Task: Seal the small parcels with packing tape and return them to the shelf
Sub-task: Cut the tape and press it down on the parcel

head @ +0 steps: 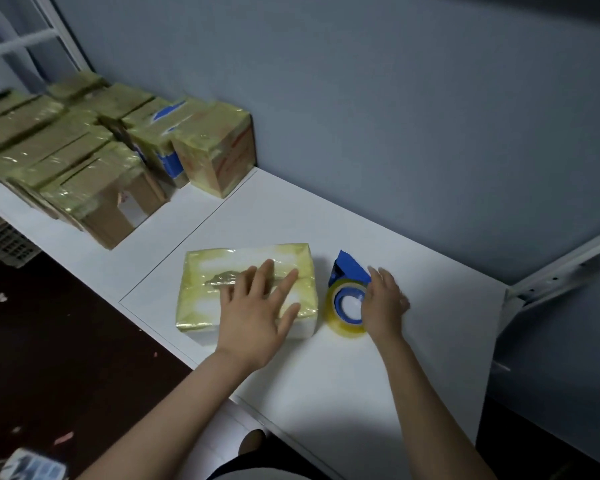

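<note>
A small white parcel (208,289) wrapped in yellowish clear tape lies on the white shelf surface (326,220). My left hand (257,313) presses flat on its top, fingers spread and straight. Just right of the parcel stands a blue tape dispenser (347,299) with a roll of clear yellowish tape. My right hand (383,303) rests against the dispenser's right side, fingers slightly blurred; whether it grips the dispenser is unclear.
Several taped cardboard parcels (94,150) are stacked on the shelf at the far left against the blue-grey wall. A white metal shelf upright (561,278) stands at the right. Dark floor (49,341) with paper scraps lies below left.
</note>
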